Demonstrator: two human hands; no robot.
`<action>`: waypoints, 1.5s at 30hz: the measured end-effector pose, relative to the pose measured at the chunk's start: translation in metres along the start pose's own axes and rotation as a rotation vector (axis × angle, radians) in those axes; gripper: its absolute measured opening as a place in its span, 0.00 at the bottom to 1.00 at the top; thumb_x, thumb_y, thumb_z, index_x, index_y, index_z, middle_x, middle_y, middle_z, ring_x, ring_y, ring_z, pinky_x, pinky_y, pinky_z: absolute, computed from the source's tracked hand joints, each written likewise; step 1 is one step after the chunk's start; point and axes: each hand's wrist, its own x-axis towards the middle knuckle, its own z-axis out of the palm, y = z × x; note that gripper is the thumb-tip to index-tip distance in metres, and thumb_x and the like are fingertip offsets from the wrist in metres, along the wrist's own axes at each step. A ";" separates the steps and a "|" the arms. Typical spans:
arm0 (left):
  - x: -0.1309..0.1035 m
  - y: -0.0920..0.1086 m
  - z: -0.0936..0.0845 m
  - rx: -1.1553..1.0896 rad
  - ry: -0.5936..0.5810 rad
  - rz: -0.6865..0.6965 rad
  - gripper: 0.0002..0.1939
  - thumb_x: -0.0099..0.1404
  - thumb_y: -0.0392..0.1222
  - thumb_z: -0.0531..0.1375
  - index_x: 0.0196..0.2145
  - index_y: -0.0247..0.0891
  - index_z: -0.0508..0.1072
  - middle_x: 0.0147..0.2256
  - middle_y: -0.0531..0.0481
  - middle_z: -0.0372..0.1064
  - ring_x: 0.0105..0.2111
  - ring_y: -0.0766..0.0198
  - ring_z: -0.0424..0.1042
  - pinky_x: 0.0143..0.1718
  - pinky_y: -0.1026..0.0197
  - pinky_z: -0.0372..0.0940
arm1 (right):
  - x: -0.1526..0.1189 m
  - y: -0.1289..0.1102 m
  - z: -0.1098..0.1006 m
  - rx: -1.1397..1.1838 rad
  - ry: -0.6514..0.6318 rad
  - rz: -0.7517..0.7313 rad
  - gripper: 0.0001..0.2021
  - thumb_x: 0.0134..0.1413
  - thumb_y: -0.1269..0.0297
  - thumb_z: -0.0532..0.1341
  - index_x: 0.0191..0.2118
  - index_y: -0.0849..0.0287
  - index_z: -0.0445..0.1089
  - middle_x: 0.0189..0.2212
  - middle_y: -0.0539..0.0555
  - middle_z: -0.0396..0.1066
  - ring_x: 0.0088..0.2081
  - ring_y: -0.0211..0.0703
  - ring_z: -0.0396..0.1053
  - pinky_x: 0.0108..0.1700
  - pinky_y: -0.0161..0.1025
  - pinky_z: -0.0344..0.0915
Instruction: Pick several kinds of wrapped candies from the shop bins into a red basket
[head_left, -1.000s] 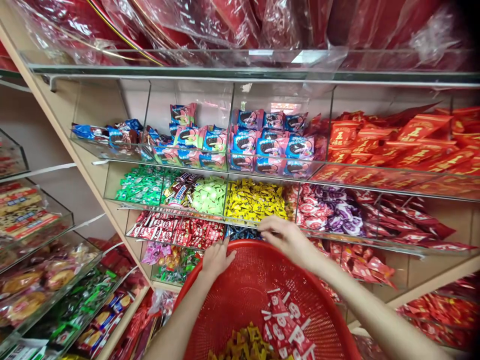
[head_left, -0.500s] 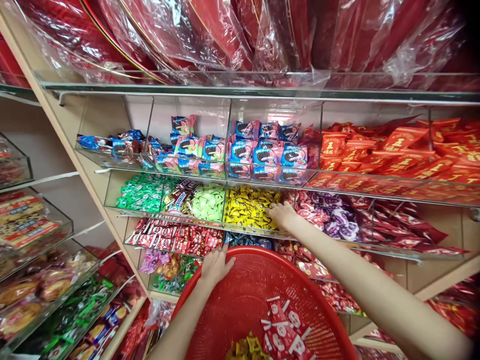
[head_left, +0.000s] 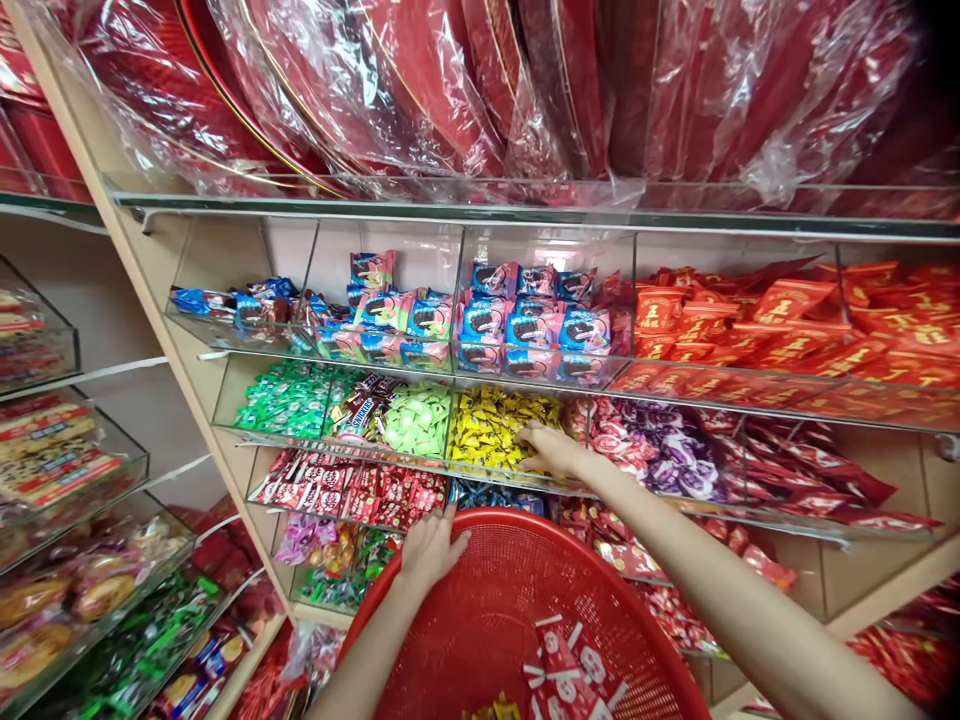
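A large red plastic basket (head_left: pixel 525 570) fills the bottom centre, with red-and-white packets (head_left: pixel 570 675) and some yellow candies (head_left: pixel 491 708) inside. My left hand (head_left: pixel 431 548) grips the basket's upper left rim, thumb inside and fingers over the edge. Beyond the basket, my right hand (head_left: pixel 546 450) reaches into the shelf bin of yellow wrapped candies (head_left: pixel 487 425). Its fingers are curled down at the right side of the pile; whether a candy is between them cannot be made out.
Bins beside the yellow one hold light green candies (head_left: pixel 420 420) and purple packets (head_left: pixel 679 460). Above are blue-pink cookie packs (head_left: pixel 487 320) and red-orange packets (head_left: pixel 787 320). Clear dividers and shelf lips edge the bins. Plastic-wrapped red items (head_left: pixel 420 90) sit on top.
My right hand has shifted left, further over the yellow candies. The shelves sit slightly lower in view. My left hand still holds the basket rim.
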 end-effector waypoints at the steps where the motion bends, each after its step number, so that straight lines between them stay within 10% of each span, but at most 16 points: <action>1: 0.000 0.000 0.000 0.001 -0.006 -0.002 0.29 0.62 0.57 0.43 0.56 0.38 0.56 0.45 0.41 0.66 0.41 0.56 0.67 0.39 0.59 0.61 | 0.000 0.002 0.002 0.051 0.021 -0.016 0.21 0.43 0.60 0.63 0.45 0.62 0.65 0.42 0.60 0.64 0.42 0.48 0.65 0.41 0.38 0.60; 8: -0.001 0.000 0.000 0.002 -0.010 -0.005 0.30 0.62 0.57 0.42 0.56 0.38 0.56 0.45 0.41 0.66 0.41 0.56 0.67 0.39 0.58 0.60 | -0.004 0.006 0.000 0.444 0.159 -0.037 0.22 0.45 0.63 0.61 0.49 0.63 0.61 0.46 0.60 0.61 0.33 0.39 0.66 0.39 0.38 0.63; 18: -0.001 0.000 -0.001 0.002 -0.007 -0.002 0.30 0.62 0.58 0.41 0.56 0.38 0.56 0.44 0.41 0.67 0.40 0.55 0.68 0.37 0.58 0.61 | -0.004 -0.012 -0.003 0.054 -0.047 0.227 0.29 0.44 0.47 0.58 0.49 0.61 0.60 0.47 0.65 0.62 0.42 0.54 0.66 0.40 0.42 0.61; 30: -0.002 0.002 -0.002 0.020 -0.018 -0.010 0.29 0.62 0.56 0.42 0.56 0.39 0.54 0.45 0.41 0.66 0.41 0.57 0.67 0.39 0.59 0.60 | 0.006 -0.003 0.015 0.351 0.095 -0.070 0.26 0.41 0.68 0.62 0.50 0.65 0.60 0.46 0.61 0.63 0.46 0.46 0.62 0.49 0.40 0.59; 45: -0.002 0.003 -0.006 0.025 -0.007 -0.008 0.30 0.62 0.58 0.41 0.57 0.40 0.53 0.44 0.41 0.67 0.39 0.56 0.68 0.37 0.58 0.61 | 0.003 0.000 0.014 0.435 0.139 -0.015 0.27 0.41 0.71 0.57 0.52 0.68 0.58 0.51 0.62 0.61 0.50 0.46 0.61 0.53 0.41 0.56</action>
